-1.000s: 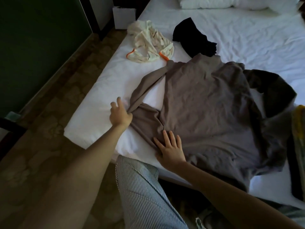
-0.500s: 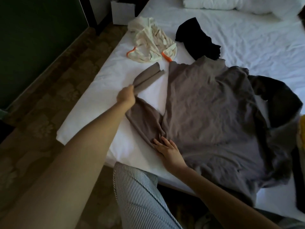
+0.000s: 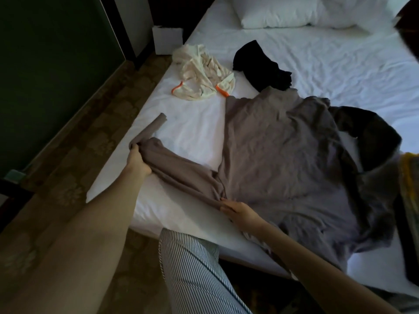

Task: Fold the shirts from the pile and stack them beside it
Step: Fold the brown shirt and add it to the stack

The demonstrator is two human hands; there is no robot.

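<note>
Sleeve [image 3: 181, 171] of the grey shirt [image 3: 283, 155] sits gripped in my curled left fingers [image 3: 136, 153], stretched sideways for flattening; straight right fingers [image 3: 227, 204] pin the body against sliding.

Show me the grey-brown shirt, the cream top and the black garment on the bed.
grey-brown shirt [image 3: 283, 159]: head view, middle of its spread body.
cream top [image 3: 204, 73]: head view, its crumpled middle.
black garment [image 3: 259, 63]: head view, its middle.
</note>
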